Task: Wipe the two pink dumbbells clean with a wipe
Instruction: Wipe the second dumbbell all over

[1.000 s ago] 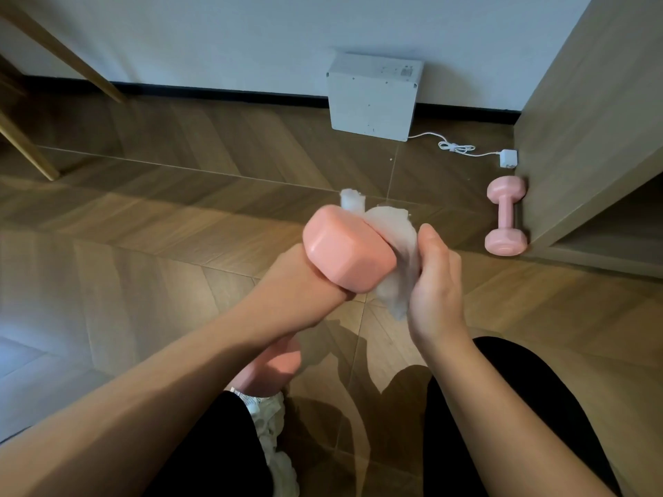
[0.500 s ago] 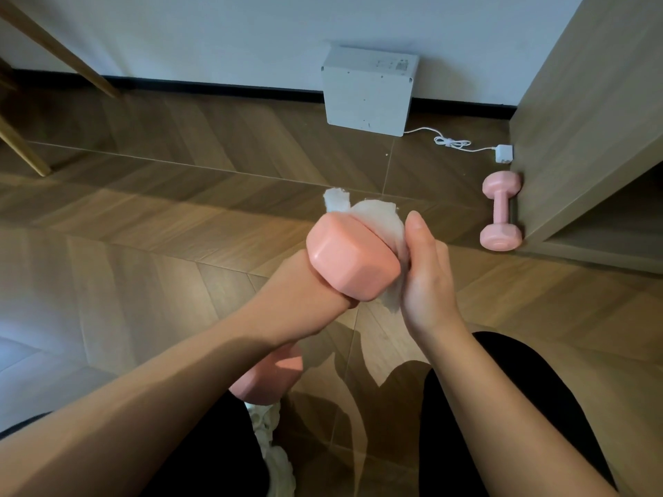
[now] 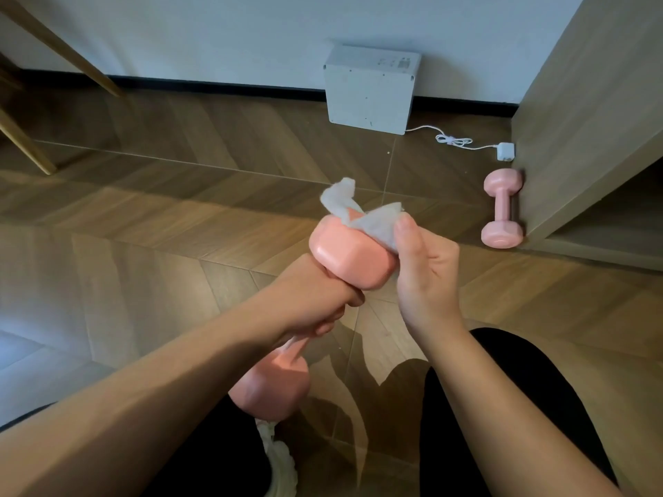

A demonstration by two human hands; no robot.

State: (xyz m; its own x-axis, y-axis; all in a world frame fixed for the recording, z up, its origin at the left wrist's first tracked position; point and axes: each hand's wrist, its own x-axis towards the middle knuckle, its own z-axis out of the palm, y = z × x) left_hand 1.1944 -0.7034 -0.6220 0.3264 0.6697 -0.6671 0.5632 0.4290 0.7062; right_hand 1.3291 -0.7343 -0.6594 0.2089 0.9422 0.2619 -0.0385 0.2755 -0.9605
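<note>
My left hand (image 3: 312, 299) grips the handle of a pink dumbbell (image 3: 346, 254), held upright in front of me; its lower head shows below my wrist. My right hand (image 3: 425, 270) presses a crumpled white wipe (image 3: 362, 213) against the far side of the upper head. The wipe drapes over the top edge of that head. A second pink dumbbell (image 3: 502, 208) lies on the wooden floor at the right, touching the wooden cabinet.
A white box (image 3: 369, 89) stands against the wall, with a white cable and plug (image 3: 504, 151) beside it. A wooden cabinet (image 3: 592, 120) fills the right side. Wooden furniture legs (image 3: 25, 145) stand at far left. My black-clad knees and a white shoe (image 3: 281, 464) are below.
The wipe has slid from the side of the upper head up over its top edge. My right hand has turned, with the thumb now on top of the wipe.
</note>
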